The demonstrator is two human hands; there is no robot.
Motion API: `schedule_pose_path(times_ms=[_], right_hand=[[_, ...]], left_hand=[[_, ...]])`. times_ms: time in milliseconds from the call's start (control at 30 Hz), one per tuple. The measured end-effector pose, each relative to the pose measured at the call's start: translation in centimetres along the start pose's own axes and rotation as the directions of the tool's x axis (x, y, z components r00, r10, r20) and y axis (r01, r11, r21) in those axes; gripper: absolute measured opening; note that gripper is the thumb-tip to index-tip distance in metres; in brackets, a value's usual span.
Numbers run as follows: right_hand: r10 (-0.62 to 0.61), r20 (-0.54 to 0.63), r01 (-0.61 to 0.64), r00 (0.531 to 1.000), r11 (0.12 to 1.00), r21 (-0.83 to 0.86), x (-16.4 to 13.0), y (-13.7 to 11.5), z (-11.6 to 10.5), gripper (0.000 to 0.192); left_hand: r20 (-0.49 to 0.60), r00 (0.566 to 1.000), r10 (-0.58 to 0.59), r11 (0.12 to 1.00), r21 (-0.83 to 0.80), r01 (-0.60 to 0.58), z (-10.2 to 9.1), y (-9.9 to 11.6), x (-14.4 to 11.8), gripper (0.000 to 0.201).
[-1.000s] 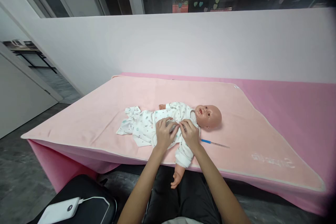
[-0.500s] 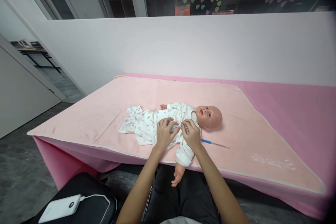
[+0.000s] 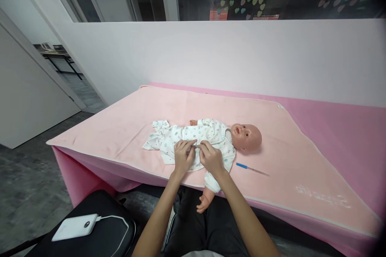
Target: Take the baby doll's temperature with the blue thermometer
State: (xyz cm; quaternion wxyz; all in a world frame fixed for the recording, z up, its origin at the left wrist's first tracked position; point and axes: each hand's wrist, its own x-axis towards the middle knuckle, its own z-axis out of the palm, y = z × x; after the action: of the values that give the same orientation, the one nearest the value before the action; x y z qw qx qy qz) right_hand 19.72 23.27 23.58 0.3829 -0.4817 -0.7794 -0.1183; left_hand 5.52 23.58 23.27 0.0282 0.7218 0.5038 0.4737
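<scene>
Both hands pinch the front of a baby doll's printed white romper (image 3: 193, 138): the left hand (image 3: 182, 156) and the right hand (image 3: 211, 157) meet fingertip to fingertip at the middle of the garment, each closed on a fold of cloth at the front opening. Whether a snap or button sits between the fingers cannot be told; it is too small to see. In the head view, the only view, the baby doll (image 3: 245, 137) lies on its back on a pale pink blanket (image 3: 271, 144), head toward the person's right, legs toward the left, one bare arm hanging over the near edge of the table. The blanket covers a deeper pink tablecloth (image 3: 340, 124). A thin stick with a blue end (image 3: 251, 169) lies on the blanket just beside the doll's shoulder, apart from both hands. At lower left, a white power bank (image 3: 75, 227) with a cable rests on a black bag (image 3: 99, 235). The step in hand appears to be working the romper's front closure near the belly. The next move likely calls for a fine two-finger grip, holding both edges of cloth aligned.
</scene>
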Motion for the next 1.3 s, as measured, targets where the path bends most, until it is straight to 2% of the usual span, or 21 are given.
schedule_pose_path(times_ms=[167, 267, 367, 467, 700, 867, 1000, 1167, 1300], right_hand=[[0.064, 0.077, -0.062, 0.995, 0.998, -0.033, 0.1, -0.1, -0.1, 0.028], [0.072, 0.103, -0.070, 0.992, 0.997, -0.022, 0.1, 0.0, -0.2, 0.025], [0.098, 0.101, -0.100, 0.990, 0.995, 0.017, 0.0, -0.1, -0.3, 0.018], [0.108, 0.100, -0.115, 0.989, 0.991, 0.072, -0.1, -0.1, -0.3, 0.012], [0.123, 0.029, -0.126, 0.992, 0.974, 0.188, -0.1, 0.2, -0.7, 0.017], [0.131, 0.015, -0.131, 0.991, 0.974, 0.182, -0.1, 0.1, -0.7, 0.020], [0.175, 0.011, -0.174, 0.985, 0.971, 0.162, 0.0, 0.2, -0.5, 0.019], [0.188, -0.011, -0.183, 0.982, 0.969, 0.165, -0.1, 0.4, 0.0, 0.020], [0.169, 0.000, -0.168, 0.986, 0.976, 0.141, -0.1, 0.3, 0.1, 0.022]], left_hand=[[-0.077, 0.996, -0.044, 0.999, -0.003, 0.044, 0.2, 0.1, -0.1, 0.023], [-0.022, 1.000, -0.019, 0.999, 0.047, 0.020, 0.2, 0.3, -0.1, 0.023], [0.042, 0.999, -0.005, 0.995, 0.099, 0.001, 0.0, 0.6, -0.1, 0.025], [0.058, 0.998, -0.012, 0.992, 0.124, 0.005, -0.1, 0.9, -0.1, 0.025], [-0.013, 0.999, 0.039, 0.993, 0.110, -0.038, -0.3, 1.2, -0.4, 0.029], [0.015, 0.996, 0.083, 0.986, 0.141, -0.084, 0.0, 1.3, -0.5, 0.025], [0.010, 0.999, 0.044, 0.987, 0.151, -0.045, 0.1, 1.3, -0.3, 0.021], [-0.002, 0.998, -0.062, 0.983, 0.172, 0.062, 0.1, 1.2, -0.1, 0.024], [0.007, 0.998, -0.063, 0.981, 0.185, 0.061, 0.2, 1.1, -0.1, 0.025]])
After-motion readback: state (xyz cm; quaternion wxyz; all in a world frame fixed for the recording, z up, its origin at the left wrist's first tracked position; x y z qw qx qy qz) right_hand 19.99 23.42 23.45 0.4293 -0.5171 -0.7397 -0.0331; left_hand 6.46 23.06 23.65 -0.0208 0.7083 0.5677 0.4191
